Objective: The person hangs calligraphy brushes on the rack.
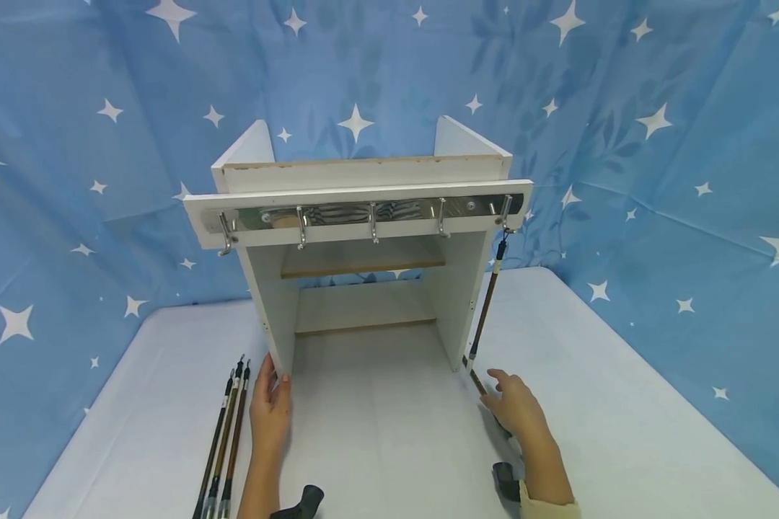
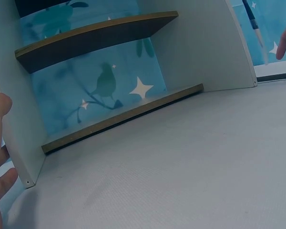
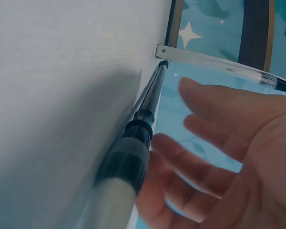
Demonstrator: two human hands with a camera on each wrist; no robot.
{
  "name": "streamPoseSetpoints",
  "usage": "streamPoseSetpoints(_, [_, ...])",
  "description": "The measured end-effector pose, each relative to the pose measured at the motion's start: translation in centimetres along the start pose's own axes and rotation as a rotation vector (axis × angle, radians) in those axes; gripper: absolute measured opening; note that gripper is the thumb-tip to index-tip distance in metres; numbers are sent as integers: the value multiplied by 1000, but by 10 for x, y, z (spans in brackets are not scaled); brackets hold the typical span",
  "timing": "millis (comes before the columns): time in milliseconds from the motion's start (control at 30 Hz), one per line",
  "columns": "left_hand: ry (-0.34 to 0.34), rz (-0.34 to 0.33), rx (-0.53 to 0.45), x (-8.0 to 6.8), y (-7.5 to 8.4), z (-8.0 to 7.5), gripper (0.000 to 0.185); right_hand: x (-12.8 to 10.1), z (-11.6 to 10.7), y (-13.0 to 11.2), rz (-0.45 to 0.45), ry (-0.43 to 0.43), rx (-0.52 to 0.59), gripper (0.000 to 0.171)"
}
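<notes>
A white shelf unit (image 1: 363,174) stands on the table, with a row of metal hooks along its front rail. My left hand (image 1: 270,414) holds the lower front edge of its left side panel, thumb at the front and fingers on the outer side. From the rightmost hook hangs a calligraphy brush (image 1: 485,306) by its loop, tip down. Another brush (image 3: 133,148) lies on the table beside the right panel. Alongside that lying brush is my right hand (image 1: 516,409), fingers spread and relaxed, fingertips close at its shaft in the right wrist view.
Several more brushes (image 1: 227,440) lie side by side on the white tabletop (image 1: 149,404), left of my left hand. A blue star-patterned cloth (image 1: 649,180) hangs behind and to the right. The other hooks (image 1: 373,223) carry nothing.
</notes>
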State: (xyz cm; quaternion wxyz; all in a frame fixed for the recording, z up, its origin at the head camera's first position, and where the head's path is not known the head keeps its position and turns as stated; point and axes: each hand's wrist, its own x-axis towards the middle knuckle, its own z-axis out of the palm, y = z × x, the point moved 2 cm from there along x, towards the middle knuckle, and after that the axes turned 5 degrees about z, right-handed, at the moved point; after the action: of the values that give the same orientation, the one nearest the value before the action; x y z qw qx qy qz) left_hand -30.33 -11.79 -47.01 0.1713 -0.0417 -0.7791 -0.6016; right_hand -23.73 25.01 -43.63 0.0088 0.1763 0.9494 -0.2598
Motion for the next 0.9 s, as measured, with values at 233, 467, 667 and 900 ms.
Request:
streamPoseSetpoints(233, [4,5,-3,0,-2,-1,54,1,5,2,5,-43,-50,56])
streamPoseSetpoints(467, [-3,11,-25,0,-3,0,54,1,9,2,-10,-60,-73,51])
streamPoseSetpoints(667, [-3,23,-31,1,-4,0,55,1,9,1,-25,-71,-79,50])
streamPoseSetpoints(900, [2,23,-31,0,-5,1,55,1,8,-1,-24,-53,-10,57])
